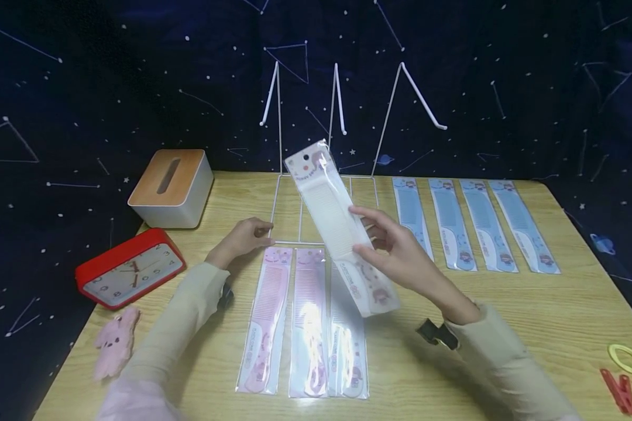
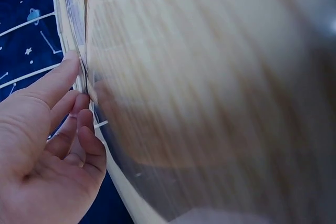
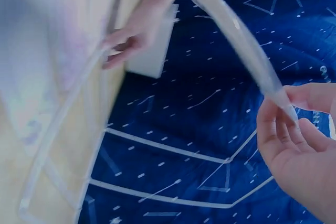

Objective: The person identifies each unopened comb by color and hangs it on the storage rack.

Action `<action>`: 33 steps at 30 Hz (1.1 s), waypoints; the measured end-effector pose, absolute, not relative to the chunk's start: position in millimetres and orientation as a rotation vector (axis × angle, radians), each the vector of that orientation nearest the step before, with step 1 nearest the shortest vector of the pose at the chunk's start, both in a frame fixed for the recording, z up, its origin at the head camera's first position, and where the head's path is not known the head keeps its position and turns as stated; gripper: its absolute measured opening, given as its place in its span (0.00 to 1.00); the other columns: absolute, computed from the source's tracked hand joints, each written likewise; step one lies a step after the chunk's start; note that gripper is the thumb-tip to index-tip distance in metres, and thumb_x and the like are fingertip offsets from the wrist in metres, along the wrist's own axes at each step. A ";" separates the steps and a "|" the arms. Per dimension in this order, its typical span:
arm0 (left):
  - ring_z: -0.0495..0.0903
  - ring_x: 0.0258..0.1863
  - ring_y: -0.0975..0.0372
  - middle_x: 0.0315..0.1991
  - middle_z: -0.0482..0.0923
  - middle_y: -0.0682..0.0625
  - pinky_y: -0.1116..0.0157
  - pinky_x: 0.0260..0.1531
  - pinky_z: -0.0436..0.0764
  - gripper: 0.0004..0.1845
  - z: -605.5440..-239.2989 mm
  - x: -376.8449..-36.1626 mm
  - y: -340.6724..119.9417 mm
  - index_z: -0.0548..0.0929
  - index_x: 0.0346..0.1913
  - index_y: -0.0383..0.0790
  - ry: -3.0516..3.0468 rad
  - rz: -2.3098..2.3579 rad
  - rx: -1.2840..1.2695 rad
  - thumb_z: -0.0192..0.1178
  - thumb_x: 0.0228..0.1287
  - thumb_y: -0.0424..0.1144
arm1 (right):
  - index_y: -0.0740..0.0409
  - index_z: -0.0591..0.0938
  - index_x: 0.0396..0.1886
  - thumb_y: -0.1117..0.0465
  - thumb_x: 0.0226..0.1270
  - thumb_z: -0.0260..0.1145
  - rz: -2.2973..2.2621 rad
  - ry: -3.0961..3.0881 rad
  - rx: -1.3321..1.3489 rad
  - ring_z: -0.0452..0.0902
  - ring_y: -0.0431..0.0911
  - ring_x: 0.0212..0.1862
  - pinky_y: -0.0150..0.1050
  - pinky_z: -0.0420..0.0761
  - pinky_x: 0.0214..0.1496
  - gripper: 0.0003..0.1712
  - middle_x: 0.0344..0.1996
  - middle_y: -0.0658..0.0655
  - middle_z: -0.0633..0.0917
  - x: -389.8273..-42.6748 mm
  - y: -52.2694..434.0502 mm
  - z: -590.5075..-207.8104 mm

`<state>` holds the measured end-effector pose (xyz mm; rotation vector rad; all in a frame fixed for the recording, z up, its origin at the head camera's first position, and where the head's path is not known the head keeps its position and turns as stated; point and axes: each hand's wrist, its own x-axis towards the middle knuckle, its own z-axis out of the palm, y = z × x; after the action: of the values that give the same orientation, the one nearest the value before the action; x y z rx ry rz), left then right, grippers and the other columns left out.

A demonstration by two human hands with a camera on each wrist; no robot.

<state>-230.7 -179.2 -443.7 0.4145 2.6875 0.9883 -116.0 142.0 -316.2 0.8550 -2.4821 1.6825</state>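
White packaged comb [image 1: 329, 219] is up at a tilt over the desk [image 1: 426, 380], pinched between thumb and fingers of the right hand [image 1: 397, 248], so those hands are barely open. Left hand [image 1: 242, 238] is nearly closed too, nipping the near left corner of the wire rack [image 1: 295, 242]. Two pink packaged combs [image 1: 268, 327] lie just in front, blue packaged combs [image 1: 450, 228] off to the right.

Pinches with the raised right hand [image 1: 397, 251], grips lower with the left hand [image 1: 244, 237], holds both arms [image 1: 176, 318] outstretched!
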 end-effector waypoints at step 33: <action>0.74 0.55 0.45 0.54 0.76 0.34 0.50 0.60 0.72 0.27 -441.2 -230.5 -177.9 0.74 0.60 0.27 2.698 0.997 0.478 0.65 0.59 0.37 | 0.55 0.59 0.72 0.71 0.63 0.62 1.938 -2.470 0.856 0.74 0.57 0.58 0.44 0.80 0.56 0.39 0.61 0.65 0.70 -246.7 58.0 -313.0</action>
<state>-230.5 -177.9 -441.2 0.4783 2.6980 0.9974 -246.7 58.0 -313.0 0.8562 -2.4705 1.9380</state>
